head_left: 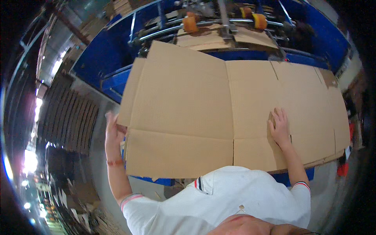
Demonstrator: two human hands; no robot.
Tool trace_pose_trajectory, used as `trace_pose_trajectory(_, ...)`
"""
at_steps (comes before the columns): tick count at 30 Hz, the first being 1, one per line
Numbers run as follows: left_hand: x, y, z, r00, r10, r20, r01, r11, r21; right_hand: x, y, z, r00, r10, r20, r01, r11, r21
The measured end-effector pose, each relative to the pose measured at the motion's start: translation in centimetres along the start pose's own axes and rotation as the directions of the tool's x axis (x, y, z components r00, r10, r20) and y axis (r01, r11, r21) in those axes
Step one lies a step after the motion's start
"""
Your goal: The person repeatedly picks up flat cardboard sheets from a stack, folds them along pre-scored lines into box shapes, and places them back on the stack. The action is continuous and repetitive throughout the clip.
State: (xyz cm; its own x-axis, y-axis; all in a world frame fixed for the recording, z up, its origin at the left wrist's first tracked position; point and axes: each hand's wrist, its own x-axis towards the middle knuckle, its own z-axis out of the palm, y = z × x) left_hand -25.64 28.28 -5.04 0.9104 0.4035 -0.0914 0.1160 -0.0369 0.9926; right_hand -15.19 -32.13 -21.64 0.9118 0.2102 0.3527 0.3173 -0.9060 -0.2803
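Observation:
A large brown cardboard sheet (188, 105) with crease lines and slots lies in front of me. Its left panel tilts up at the far side, and a narrow flap (132, 86) runs along its left edge. At the lower corner of that flap is my left hand (113, 131), its slightly blurred fingers stretched upward and its thumb apart, against the cardboard edge. My right hand (280, 127) rests flat on the right half of the sheet, fingers spread. More cardboard edges show beneath the sheet at the lower right.
Beyond the sheet stands a blue machine frame (94, 72) with metal shafts and orange-yellow rollers (190, 24). Other cardboard pieces (205, 38) lie under the rollers. At the left are stacked dark sheets (70, 113) on a grey floor (102, 168).

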Motion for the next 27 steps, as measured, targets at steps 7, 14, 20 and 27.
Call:
trace_pose_trajectory(7,-16.3,-13.6,4.0,0.993,0.047,-0.113,-0.076,0.961,-0.264,-11.4,4.6,-2.0,0.87,0.485,-0.087,-0.487,0.873,-0.009)
trace_pose_trajectory(14,-11.4,-18.5,0.6,0.956,-0.146,-0.253,0.165,0.985,0.057,-23.3,22.8,-6.7,0.224,0.913,-0.34,-0.66,0.399,0.637)
trace_pose_trajectory(20,-6.1,-2.6,0.9,0.85,0.27,-0.451,-0.337,0.939,-0.072,-31.5,32.5,-9.0,0.258,0.947,0.19,0.189,-0.242,0.952)
trace_pose_trajectory(27,-4.0,-6.2,4.4,0.744,0.51,-0.431,-0.372,0.853,0.367,-18.5,11.5,-8.0,0.024,0.991,-0.132,0.283,0.12,0.952)
